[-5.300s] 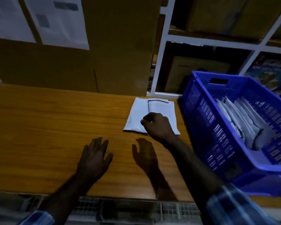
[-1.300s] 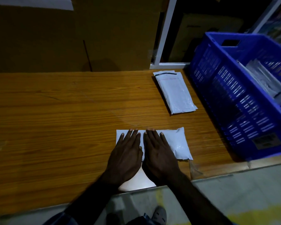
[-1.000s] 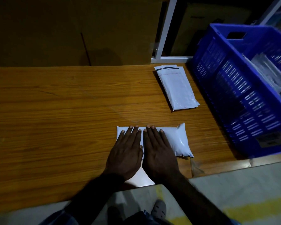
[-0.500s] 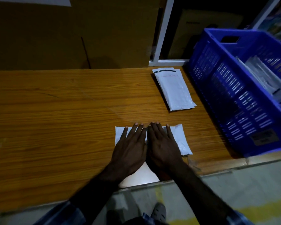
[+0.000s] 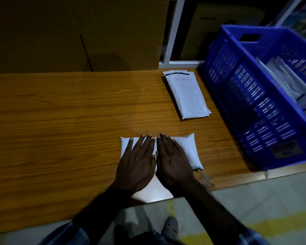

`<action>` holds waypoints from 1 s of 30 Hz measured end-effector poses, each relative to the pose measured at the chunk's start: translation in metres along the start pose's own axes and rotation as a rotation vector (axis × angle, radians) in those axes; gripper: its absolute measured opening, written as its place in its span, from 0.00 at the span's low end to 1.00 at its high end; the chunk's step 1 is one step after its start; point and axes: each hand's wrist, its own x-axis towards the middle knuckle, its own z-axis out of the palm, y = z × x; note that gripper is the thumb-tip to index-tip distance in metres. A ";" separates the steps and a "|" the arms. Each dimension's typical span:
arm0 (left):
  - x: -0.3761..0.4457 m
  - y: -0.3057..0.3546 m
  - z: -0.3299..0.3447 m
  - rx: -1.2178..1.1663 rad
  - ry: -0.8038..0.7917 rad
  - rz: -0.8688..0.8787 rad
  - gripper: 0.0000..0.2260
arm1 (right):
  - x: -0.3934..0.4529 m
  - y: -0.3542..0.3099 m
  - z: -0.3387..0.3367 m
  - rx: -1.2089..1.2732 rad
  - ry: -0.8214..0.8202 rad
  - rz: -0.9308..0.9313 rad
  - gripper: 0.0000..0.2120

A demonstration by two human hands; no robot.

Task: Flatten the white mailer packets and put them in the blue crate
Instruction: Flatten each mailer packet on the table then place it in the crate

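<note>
A puffy white mailer packet point(image 5: 189, 151) lies crosswise near the front edge of the wooden table point(image 5: 60, 124). My left hand point(image 5: 138, 161) and my right hand point(image 5: 171, 160) lie side by side on it, palms down, fingers straight, pressing its middle. Its right end bulges beyond my right hand. A second stack of white mailer packets point(image 5: 187, 96) lies farther back, beside the blue crate point(image 5: 251, 96) at the right. Several packets point(image 5: 286, 80) stand inside the crate.
Large cardboard boxes point(image 5: 78, 32) stand along the back of the table. A white shelf frame point(image 5: 171, 32) rises behind the far packets. A pale sheet point(image 5: 152, 191) sticks out under my wrists at the table's front edge, with the floor below.
Five seconds ago my right hand was on the far packets; now one packet lies at the front under both hands. Over the last second my hands slid forward and back while pressing it.
</note>
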 end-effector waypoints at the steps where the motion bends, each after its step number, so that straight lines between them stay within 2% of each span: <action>1: 0.000 0.000 -0.001 -0.006 0.002 -0.004 0.24 | 0.000 0.000 0.000 0.009 -0.011 0.010 0.25; 7: 0.003 0.001 -0.005 0.037 -0.026 0.007 0.26 | 0.013 0.002 -0.016 0.134 -0.092 0.114 0.25; 11: 0.012 0.011 -0.012 0.038 0.014 0.029 0.25 | -0.005 0.015 -0.031 -0.050 -0.011 0.054 0.25; 14: 0.017 0.021 -0.009 0.032 0.012 0.064 0.24 | -0.013 0.019 -0.025 -0.060 -0.012 0.028 0.24; 17: 0.017 0.022 -0.004 0.048 -0.031 0.059 0.24 | -0.014 0.022 -0.018 -0.046 -0.041 0.017 0.24; 23: 0.015 0.021 -0.002 0.050 -0.013 0.085 0.24 | -0.017 0.022 -0.014 0.017 0.001 0.023 0.23; 30: 0.017 0.021 -0.003 0.065 -0.036 0.078 0.24 | -0.007 0.022 -0.016 0.121 -0.098 0.133 0.25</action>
